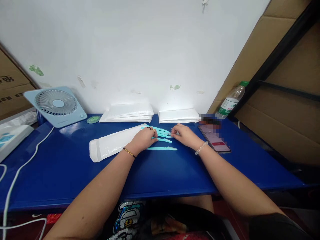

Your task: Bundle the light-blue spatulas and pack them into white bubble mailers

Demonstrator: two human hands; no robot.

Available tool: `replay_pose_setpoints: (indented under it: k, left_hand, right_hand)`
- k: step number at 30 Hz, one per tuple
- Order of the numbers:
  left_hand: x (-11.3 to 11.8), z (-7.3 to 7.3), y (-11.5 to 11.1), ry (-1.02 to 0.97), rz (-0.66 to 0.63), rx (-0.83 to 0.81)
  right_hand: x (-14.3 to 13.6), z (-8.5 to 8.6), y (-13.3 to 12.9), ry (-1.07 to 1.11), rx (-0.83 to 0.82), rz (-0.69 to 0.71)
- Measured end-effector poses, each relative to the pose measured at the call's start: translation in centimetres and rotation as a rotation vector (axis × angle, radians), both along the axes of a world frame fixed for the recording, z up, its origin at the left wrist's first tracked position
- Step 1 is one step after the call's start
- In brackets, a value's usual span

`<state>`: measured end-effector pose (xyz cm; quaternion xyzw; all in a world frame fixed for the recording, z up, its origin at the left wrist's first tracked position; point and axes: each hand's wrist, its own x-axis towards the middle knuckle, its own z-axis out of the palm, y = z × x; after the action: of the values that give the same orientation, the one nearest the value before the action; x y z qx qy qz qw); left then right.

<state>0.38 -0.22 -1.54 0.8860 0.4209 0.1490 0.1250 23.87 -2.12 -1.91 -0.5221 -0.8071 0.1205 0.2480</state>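
Note:
Several thin turquoise eyebrow razors lie close together on the blue table, their wider tips pointing right. My left hand is closed over the handle ends, with thumb and fingers pinching at the razors; part of them is hidden beneath it. From the right, my right hand has its fingertips curled together at the tips of the upper razors. Beside and partly behind my left hand lies a white padded mailer, its flap end toward the left.
Two stacks of white mailers, a left stack and a right stack, stand against the wall. A blue fan with a white cable is at left. A phone and a plastic bottle are at right, near cardboard.

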Motion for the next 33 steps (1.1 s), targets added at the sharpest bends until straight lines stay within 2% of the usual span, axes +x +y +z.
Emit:
replay_pose_setpoints:
  k: [4,8,13,17,26,30,33]
  left_hand:
    - [-0.3,0.4,-0.1,-0.094,0.035,-0.065]
    - [-0.7,0.6,-0.1,-0.202,0.059,-0.114]
    - [-0.6,0.8,-0.2,-0.258,0.07,-0.151]
    - [-0.5,0.9,-0.1,-0.277,0.082,-0.17]
    - [-0.2,1.1,-0.3,-0.326,0.074,-0.225]
    - [0.0,1.4,-0.8,-0.37,0.02,-0.338]
    - [0.0,1.6,-1.3,-0.34,-0.039,-0.432]
  right_hand:
    - [0.8,0.8,-0.5,0.374,-0.074,-0.037]
    - [1.0,1.1,-0.6,0.749,-0.244,0.016]
    - [0.4,1.2,-0.5,1.005,-0.4,-0.046]
    - [0.3,1.1,-0.5,1.028,-0.347,-0.091]
    - [-1.0,0.7,-0.9,0.972,-0.4,-0.023]
    - [-1.2,0.8,-1.2,0.859,-0.428,0.04]
    - [-0.4,0.9,-1.1,0.714,-0.345,0.036]
